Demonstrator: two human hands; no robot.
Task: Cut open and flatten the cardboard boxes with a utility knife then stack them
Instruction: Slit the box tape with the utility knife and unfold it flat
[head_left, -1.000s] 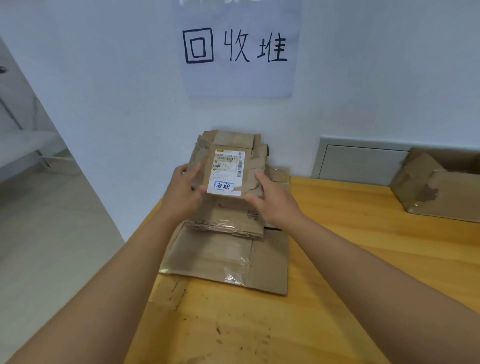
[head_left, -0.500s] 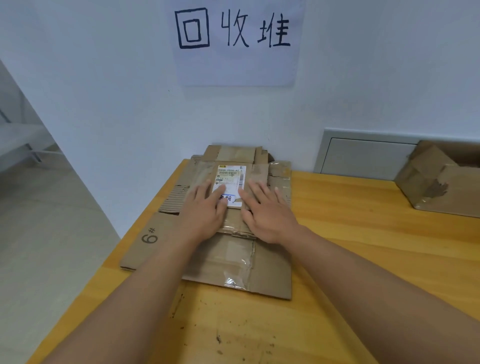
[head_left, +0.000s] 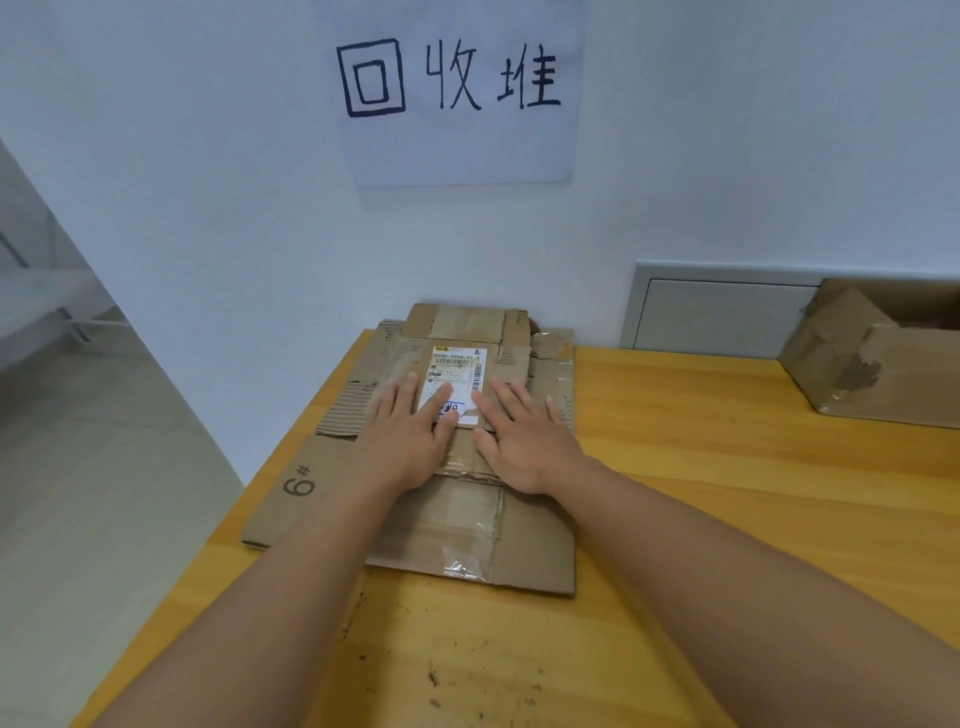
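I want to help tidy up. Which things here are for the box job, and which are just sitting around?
For the job:
- flattened box with the label, pressed flat by the left hand and right hand
- bigger flat cardboard underneath
- unflattened box, far right

Just there:
- paper sign on the wall
- grey wall panel
- wooden table

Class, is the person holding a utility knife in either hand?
No: the left hand and right hand press flat on the cardboard stack.
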